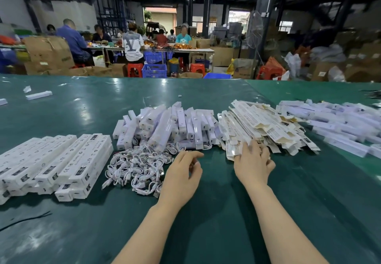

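My right hand (252, 160), fingers spread, on heap of flat white printed cartons (268, 127), seeking one; left hand (183, 173) slack, empty, by white cables (136, 167).

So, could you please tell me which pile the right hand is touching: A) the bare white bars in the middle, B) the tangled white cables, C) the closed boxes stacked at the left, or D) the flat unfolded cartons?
D: the right hand has its fingertips on the near edge of the flat unfolded cartons, whereas the white cables lie over by the left hand.
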`<action>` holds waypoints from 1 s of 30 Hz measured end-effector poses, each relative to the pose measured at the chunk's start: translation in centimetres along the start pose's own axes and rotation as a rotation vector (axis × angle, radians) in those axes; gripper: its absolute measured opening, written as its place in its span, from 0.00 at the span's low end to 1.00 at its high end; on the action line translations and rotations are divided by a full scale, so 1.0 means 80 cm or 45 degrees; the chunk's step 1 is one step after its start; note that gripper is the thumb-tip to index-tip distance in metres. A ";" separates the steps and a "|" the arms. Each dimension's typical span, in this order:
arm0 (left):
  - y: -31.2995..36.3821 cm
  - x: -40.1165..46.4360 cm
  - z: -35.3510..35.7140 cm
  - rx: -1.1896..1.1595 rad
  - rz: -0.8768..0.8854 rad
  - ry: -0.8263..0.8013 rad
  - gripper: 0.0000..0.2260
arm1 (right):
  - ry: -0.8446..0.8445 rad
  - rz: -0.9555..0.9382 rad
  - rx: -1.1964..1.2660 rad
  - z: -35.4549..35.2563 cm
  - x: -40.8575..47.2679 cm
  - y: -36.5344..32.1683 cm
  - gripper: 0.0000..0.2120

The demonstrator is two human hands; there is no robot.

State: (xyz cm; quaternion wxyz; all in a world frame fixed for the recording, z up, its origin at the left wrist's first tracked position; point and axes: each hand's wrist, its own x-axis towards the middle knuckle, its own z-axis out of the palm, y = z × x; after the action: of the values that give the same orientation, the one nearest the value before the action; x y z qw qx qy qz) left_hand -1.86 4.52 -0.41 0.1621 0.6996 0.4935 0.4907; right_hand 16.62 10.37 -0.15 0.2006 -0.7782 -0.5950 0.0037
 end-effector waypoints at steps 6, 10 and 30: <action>-0.001 0.001 0.002 -0.087 -0.028 0.055 0.10 | 0.350 0.058 0.663 -0.011 -0.001 0.006 0.16; -0.004 0.002 0.005 -0.198 -0.148 0.025 0.12 | 0.512 0.389 1.416 -0.032 -0.011 0.007 0.15; 0.020 0.011 -0.007 -1.413 -0.922 -0.782 0.18 | -0.022 1.026 3.222 -0.048 -0.016 0.020 0.10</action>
State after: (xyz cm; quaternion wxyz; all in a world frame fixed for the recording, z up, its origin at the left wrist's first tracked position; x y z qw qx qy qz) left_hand -1.44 4.40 1.48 0.7761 0.4135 0.3047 0.3658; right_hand 18.65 7.66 2.56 0.7631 -0.1768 0.0883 0.6153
